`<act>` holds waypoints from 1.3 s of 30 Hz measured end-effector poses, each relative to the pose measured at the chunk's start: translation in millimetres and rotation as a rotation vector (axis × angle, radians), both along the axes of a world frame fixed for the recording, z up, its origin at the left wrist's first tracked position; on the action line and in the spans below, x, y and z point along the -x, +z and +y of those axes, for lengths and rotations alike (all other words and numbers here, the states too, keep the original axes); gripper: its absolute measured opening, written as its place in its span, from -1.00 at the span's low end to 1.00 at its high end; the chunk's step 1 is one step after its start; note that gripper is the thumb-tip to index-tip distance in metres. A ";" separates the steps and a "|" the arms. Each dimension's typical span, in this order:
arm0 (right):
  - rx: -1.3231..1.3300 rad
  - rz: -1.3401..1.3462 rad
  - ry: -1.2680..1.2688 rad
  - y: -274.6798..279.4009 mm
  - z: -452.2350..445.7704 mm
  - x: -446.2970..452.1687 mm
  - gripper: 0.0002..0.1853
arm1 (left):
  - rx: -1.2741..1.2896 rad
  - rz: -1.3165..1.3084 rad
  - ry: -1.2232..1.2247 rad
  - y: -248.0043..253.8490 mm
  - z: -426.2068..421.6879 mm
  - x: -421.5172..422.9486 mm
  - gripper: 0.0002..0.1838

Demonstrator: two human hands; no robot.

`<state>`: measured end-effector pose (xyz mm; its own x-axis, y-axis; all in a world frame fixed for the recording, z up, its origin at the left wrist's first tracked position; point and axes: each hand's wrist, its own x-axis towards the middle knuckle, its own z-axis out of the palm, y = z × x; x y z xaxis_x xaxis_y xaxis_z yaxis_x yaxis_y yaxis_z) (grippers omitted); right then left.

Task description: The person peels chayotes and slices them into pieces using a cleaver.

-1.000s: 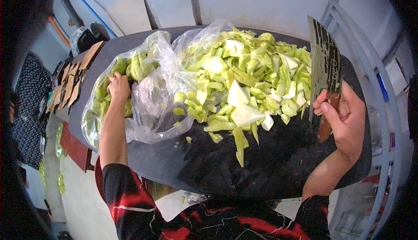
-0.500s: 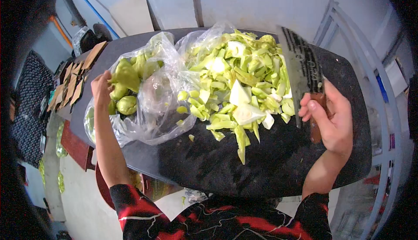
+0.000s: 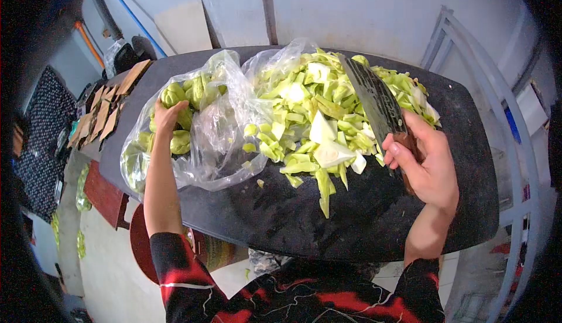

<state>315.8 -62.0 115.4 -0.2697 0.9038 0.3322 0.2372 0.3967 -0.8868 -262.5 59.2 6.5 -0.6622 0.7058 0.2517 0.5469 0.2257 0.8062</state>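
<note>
My left hand (image 3: 166, 118) reaches into a clear plastic bag (image 3: 225, 173) on the left of the table, its fingers closed around a green chayote (image 3: 173, 94). More whole chayotes (image 3: 201, 90) lie in the same bag around it. In my right hand (image 3: 430, 162) is a cleaver (image 3: 374, 96) with a brown handle, gripped in my fist. Its broad, wet-looking dark blade stands tilted over the right part of a heap of cut chayote pieces (image 3: 333, 109), hiding some of them. A few larger pale chunks (image 3: 332, 154) rest at the front of the heap.
Everything stands on a dark table (image 3: 281, 217) with rounded edges, close to a pale wall. Flattened cardboard pieces (image 3: 105, 109) lie at the far left. A grey metal frame (image 3: 494, 94) rises on the right. A red stool (image 3: 143, 244) sits below the left edge.
My left hand has moved right, deeper among the chayotes in the bag. My right hand has brought the cleaver leftward over the cut pieces, uncovering those at the heap's right side.
</note>
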 end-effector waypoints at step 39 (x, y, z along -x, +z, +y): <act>-0.208 -0.344 -0.125 -82.1 47.9 60.1 -0.66 | -0.318 -1.522 -0.870 -15.8 -47.2 -266.1 -0.29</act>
<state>255.8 -14.0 33.4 -0.2891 0.8597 0.4211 0.5633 0.5084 -0.6513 3.6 12.0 -9.2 0.0830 0.9964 0.0155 -0.7856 0.0558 0.6163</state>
